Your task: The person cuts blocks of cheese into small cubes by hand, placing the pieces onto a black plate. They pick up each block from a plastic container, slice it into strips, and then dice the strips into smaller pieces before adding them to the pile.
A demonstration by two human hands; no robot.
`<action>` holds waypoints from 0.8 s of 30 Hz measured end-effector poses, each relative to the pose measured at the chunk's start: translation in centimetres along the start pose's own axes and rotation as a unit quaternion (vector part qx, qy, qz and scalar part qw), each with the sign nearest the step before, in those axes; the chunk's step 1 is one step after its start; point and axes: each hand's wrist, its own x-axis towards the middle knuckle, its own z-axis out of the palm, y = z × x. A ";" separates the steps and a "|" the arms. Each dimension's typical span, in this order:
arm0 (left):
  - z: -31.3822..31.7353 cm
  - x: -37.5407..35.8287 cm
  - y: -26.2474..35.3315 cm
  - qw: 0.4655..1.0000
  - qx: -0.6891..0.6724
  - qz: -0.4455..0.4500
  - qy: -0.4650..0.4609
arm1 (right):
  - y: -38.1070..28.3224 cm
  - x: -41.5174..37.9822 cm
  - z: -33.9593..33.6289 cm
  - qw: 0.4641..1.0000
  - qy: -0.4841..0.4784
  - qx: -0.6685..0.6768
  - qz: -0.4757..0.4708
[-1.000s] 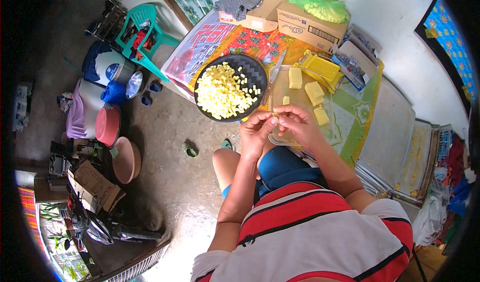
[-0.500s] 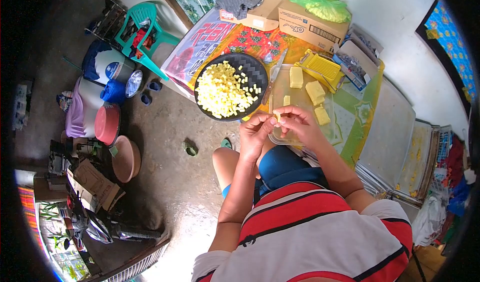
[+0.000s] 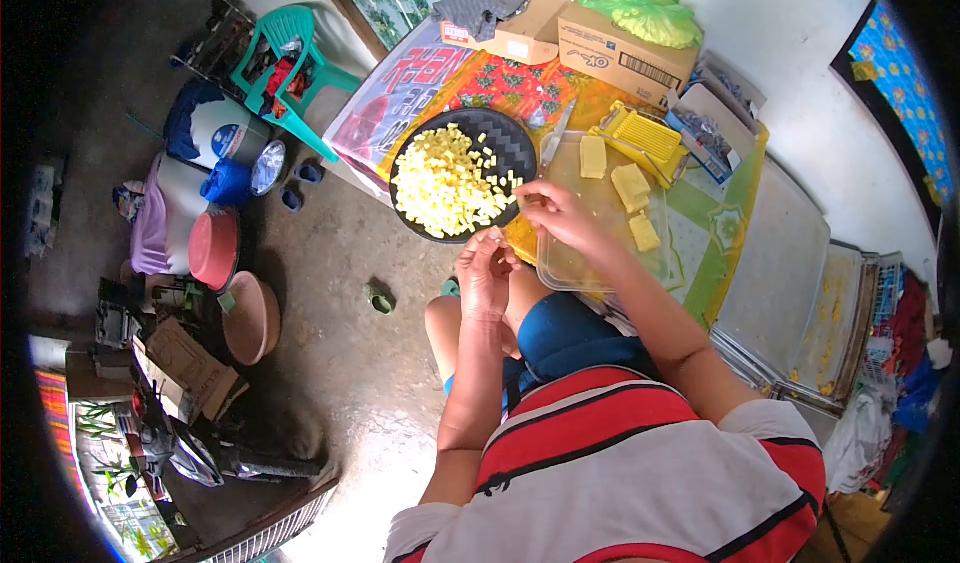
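My left hand (image 3: pixel 486 275) is raised by the lower rim of the round black tray (image 3: pixel 515 148), its fingertips pinched together; what they hold, if anything, is too small to make out. My right hand (image 3: pixel 560 213) reaches over the left side of the clear plastic container (image 3: pixel 600 271), fingers curled together near the tray's right rim. Whatever is in its fingertips is hidden. A knife (image 3: pixel 556 141) lies between tray and container, its handle partly covered by my right hand. Small pale-yellow cubes (image 3: pixel 445 188) are heaped in the tray. Larger yellow blocks (image 3: pixel 631 185) sit on the container's right side.
A yellow plastic rack-like object (image 3: pixel 645 138) and an open box (image 3: pixel 705 143) stand right of the container. Cardboard boxes (image 3: pixel 625 53) and a green plastic bag (image 3: pixel 640 8) are at the table's back. A green chair (image 3: pixel 290 73) stands left of the table.
My hands have separated. The right moved up and left toward the tray and knife handle; the left shifted slightly left and down. The small yellow piece in the container no longer shows.
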 end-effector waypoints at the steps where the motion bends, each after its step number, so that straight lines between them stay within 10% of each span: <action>1: -0.4 0.2 -0.1 1.000 -0.002 -0.002 0.023 | 1.2 1.5 0.3 0.998 0.000 -0.068 0.014; 8: -3.3 0.3 -0.2 0.997 0.020 -0.005 0.075 | 3.6 6.2 2.5 0.960 0.018 -0.276 -0.044; 11: -3.6 0.4 -0.1 0.996 0.029 -0.002 0.088 | 5.6 7.2 2.0 0.976 0.040 -0.214 -0.020; 16: -3.1 0.8 -0.3 0.990 0.090 0.012 0.112 | 1.1 3.5 1.1 0.956 -0.051 0.252 0.142; 24: -0.4 0.3 0.2 0.972 0.187 0.128 0.056 | -3.3 -2.2 0.6 0.967 -0.042 0.239 0.078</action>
